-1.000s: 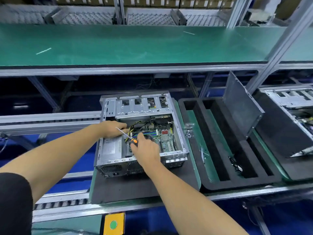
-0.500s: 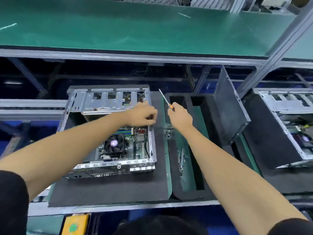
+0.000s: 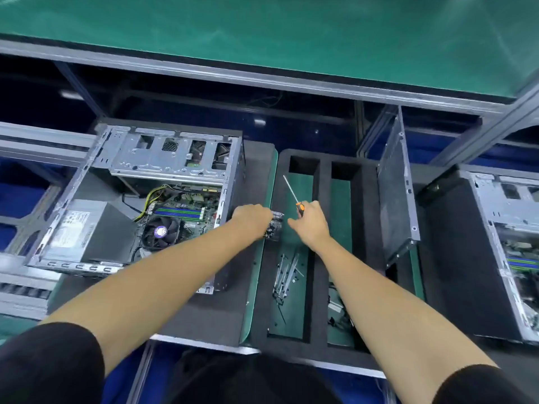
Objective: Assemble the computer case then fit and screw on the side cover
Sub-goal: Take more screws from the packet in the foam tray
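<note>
Hands are apart over the foam tray [image 3: 322, 199]: left hand [image 3: 253, 221] pinches a small screw bag [image 3: 275, 227], right hand [image 3: 310, 223] grips the screwdriver [image 3: 293, 193], probably to fetch screws. Open computer case [image 3: 140, 205] sits left; side cover [image 3: 396, 196] stands propped right, handy.

open case [image 3: 163, 205] left, upright side cover [image 3: 393, 199] walling right, foam tray [image 3: 322, 217] slots apparently free between

There are 2 open cases: 1 [image 3: 140, 199] at 9 o'clock, 1 [image 3: 507, 228] cut off at 3 o'clock. Between them stand 1 foam tray [image 3: 322, 258] with 2 long slots, 1 side cover [image 3: 396, 199] upright at 2 o'clock, and 1 screwdriver [image 3: 293, 193]. 2 hands show, left [image 3: 252, 223] and right [image 3: 310, 224].
</note>
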